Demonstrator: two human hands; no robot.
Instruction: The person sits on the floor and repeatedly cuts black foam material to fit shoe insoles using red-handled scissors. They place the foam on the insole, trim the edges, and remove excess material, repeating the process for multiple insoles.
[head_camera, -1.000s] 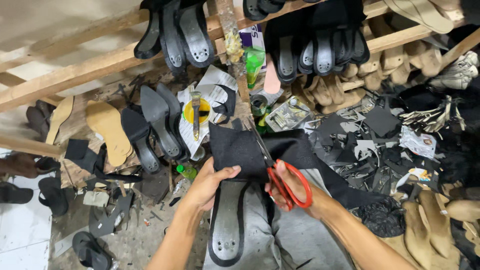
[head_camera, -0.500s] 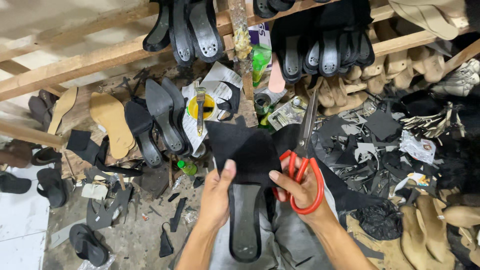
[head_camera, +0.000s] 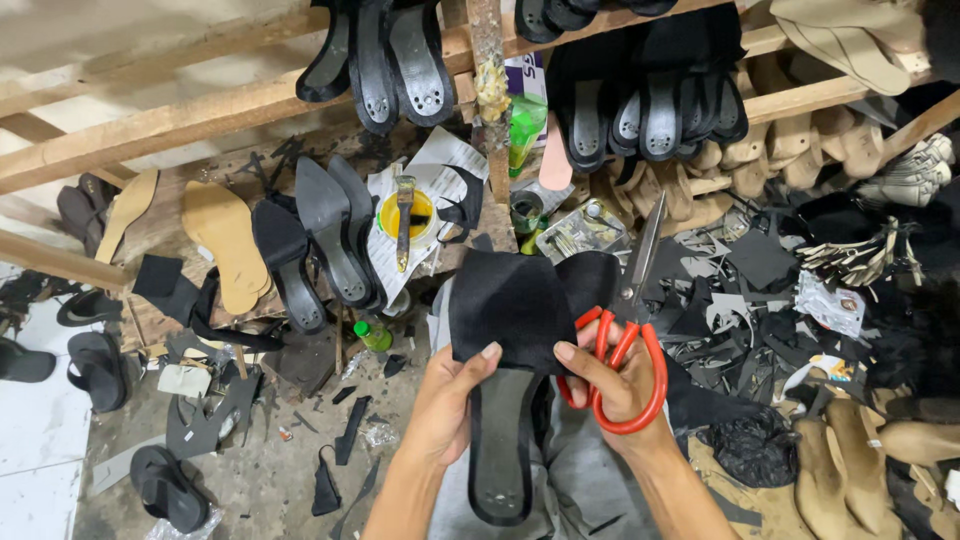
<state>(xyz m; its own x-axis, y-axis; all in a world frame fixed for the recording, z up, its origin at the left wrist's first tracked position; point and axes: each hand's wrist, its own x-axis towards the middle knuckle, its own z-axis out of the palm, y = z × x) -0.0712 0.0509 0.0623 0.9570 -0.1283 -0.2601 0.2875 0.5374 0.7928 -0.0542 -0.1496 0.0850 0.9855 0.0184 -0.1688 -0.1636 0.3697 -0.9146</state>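
Observation:
My left hand (head_camera: 443, 405) grips a black shoe sole (head_camera: 500, 440) by its edge, thumb on the black fabric piece (head_camera: 510, 300) laid over its front. My right hand (head_camera: 612, 388) holds red-handled scissors (head_camera: 628, 340) with fingers through the loops. The blades point up and away, clear of the fabric. That hand's thumb also presses the fabric's right edge. The sole lies over my lap, heel end toward me.
Wooden racks (head_camera: 200, 110) above hold black soles (head_camera: 395, 55) and tan shoe lasts (head_camera: 800, 140). A yellow glue tin with a brush (head_camera: 405, 215) sits on paper. Tan insoles (head_camera: 225, 245) and black soles lie left. Black offcuts (head_camera: 760, 300) litter the right; sandals (head_camera: 100, 365) lie on the floor.
The scissors have lifted off the fabric and swung upright to the right. The sole and fabric have shifted right, toward the middle of the view.

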